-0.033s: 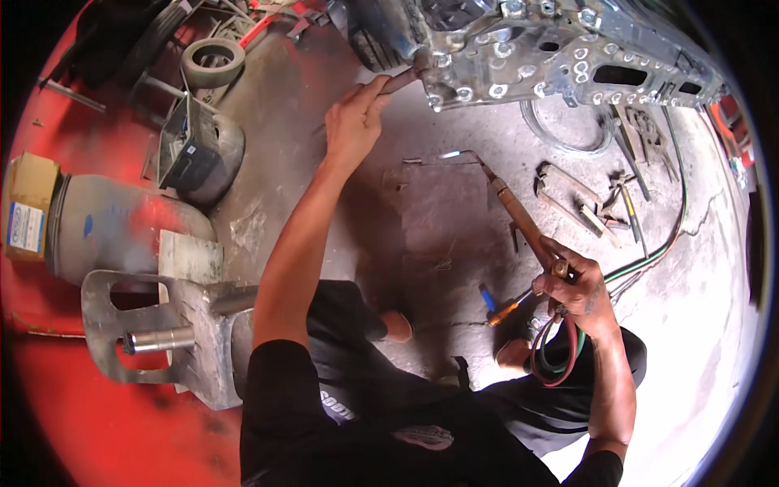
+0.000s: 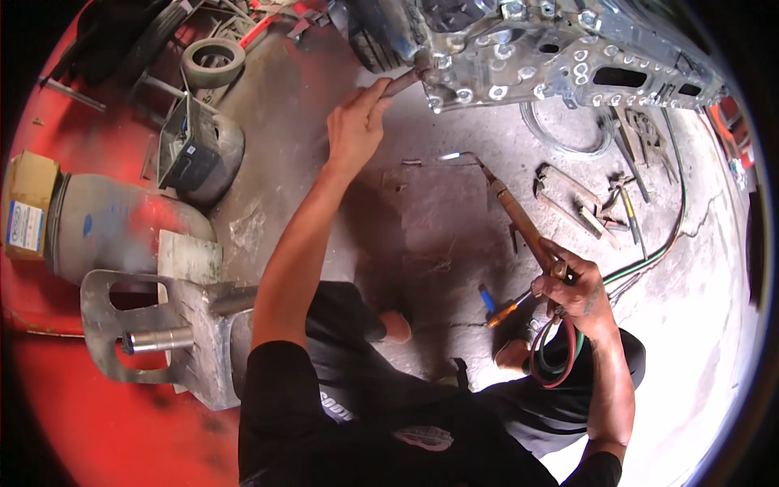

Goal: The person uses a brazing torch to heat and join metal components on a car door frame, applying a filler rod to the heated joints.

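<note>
My left hand (image 2: 357, 123) is closed around a brown-handled tool (image 2: 403, 82), perhaps a hammer. Its far end meets the left corner of a metal car body panel (image 2: 519, 69); whether it presses there I cannot tell. In my right hand (image 2: 578, 294) is a gas torch (image 2: 523, 219), gripped near its valves. The torch's bent tip carries a small bright flame (image 2: 451, 155), over the floor and apart from the panel. Red and green hoses (image 2: 574, 357) loop below my right hand. Rows of bright round spots mark the panel.
On the floor lie an orange-handled screwdriver (image 2: 503, 313), a wire coil (image 2: 568, 142), clamps (image 2: 568, 191) and a yellow-marked tool (image 2: 630, 207). A grey plastic chair (image 2: 195, 357), a gas cylinder (image 2: 122, 227), a black bin (image 2: 191, 154) and a tyre (image 2: 213, 61) stand at left.
My left hand has shifted very slightly downward with the brown-handled tool. The torch and my right hand look the same.
</note>
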A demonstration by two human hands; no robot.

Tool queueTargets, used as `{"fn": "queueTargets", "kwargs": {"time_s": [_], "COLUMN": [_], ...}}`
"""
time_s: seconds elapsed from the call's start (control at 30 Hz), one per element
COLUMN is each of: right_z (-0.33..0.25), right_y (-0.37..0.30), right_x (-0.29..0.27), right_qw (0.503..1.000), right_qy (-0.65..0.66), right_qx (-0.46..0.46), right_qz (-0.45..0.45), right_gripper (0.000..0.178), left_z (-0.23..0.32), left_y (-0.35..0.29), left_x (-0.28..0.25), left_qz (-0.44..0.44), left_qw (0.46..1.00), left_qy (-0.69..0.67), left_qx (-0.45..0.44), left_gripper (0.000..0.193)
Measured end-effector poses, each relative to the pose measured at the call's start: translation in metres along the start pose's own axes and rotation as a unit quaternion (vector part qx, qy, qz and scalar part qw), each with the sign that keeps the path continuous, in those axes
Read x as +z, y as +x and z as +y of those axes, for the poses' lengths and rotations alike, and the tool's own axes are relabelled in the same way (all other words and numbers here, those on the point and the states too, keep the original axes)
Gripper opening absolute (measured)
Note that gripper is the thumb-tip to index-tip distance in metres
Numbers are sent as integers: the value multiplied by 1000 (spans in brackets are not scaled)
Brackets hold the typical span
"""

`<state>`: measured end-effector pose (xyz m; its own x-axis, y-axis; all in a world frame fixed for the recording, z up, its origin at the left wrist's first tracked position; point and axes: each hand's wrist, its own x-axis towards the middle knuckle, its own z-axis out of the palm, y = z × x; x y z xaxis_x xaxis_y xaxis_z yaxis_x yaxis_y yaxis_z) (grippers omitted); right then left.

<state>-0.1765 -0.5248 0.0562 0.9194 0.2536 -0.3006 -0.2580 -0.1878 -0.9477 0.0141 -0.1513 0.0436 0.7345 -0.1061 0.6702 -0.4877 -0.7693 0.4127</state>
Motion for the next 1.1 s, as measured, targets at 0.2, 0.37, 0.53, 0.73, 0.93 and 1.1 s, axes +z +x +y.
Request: {"fn": "queueTargets", "kwargs": {"time_s": [0.2, 0.37, 0.53, 0.73, 0.93, 1.1], "right_z": [-9, -5, -6, -5, 1, -1], "right_y": [-1, -6, -4, 7, 16, 9], "right_x": [3, 1, 5, 2, 7, -2], "right_qw": [1000, 999, 998, 998, 995, 992], "right_qy": [-10, 5, -12, -33, -27, 1], "right_qx": [14, 27, 29, 28, 63, 100], "right_qz": [1, 23, 48, 53, 69, 76], "right_gripper": [56, 56, 55, 57, 60, 59], "left_z": [-16, 5, 4, 39, 68, 30], "left_y": [-65, -136, -213, -305, -364, -360], "left_x": [22, 34, 86, 182, 244, 208], "left_qz": [39, -63, -301, -352, -301, -303], "left_qw": [994, 974, 919, 872, 895, 930], "left_qy": [-91, -113, -70, -98, -160, 93], "left_qx": [-36, -188, -244, -326, -288, -184], "left_gripper": [30, 28, 28, 48, 58, 65]}}
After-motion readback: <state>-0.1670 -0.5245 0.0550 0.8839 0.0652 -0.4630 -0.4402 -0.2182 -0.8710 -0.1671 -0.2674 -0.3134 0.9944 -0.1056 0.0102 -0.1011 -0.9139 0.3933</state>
